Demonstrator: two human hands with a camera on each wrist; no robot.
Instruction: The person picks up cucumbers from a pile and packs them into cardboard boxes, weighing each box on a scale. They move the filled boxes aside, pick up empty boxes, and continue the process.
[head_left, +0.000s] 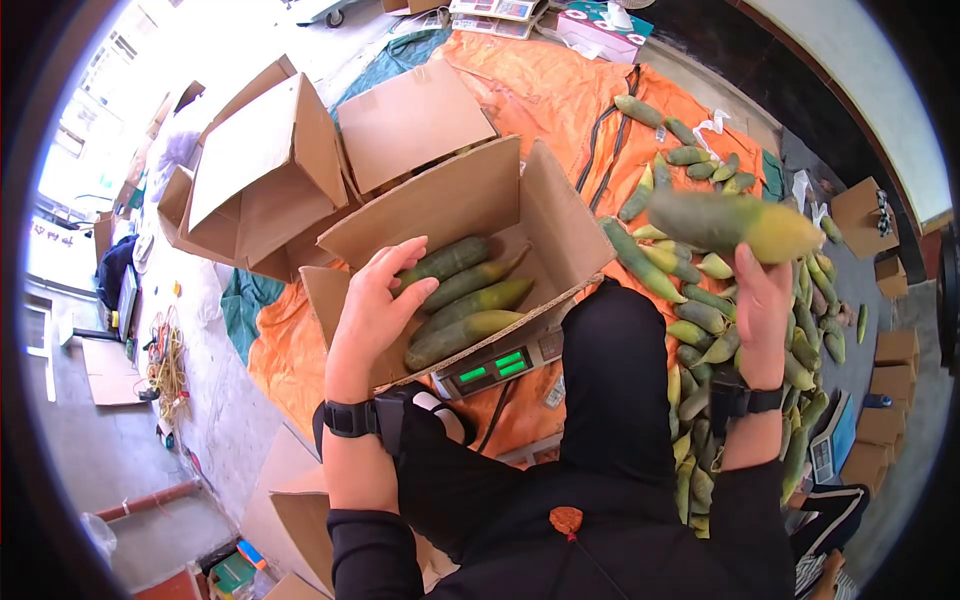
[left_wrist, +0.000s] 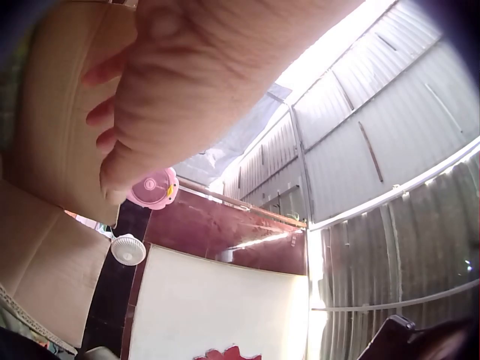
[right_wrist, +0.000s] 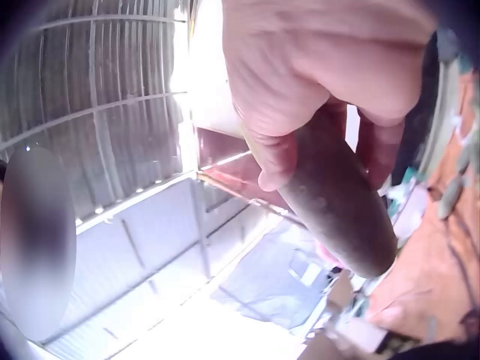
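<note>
Right hand point(head_left: 763, 315): clamped on 1 long green vegetable point(head_left: 715, 222) near its yellow end, held above the pile point(head_left: 703, 316); the firm wrap presumably suits a smooth, heavy body. Left hand point(head_left: 378, 295): thumb and fingers apart, over the carton point(head_left: 565, 210); contact unclear. Inside, 4 vegetables point(head_left: 474, 297) lie side by side, likely saving space. Scale display point(head_left: 492, 370) faces the person, presumably for reading.
</note>
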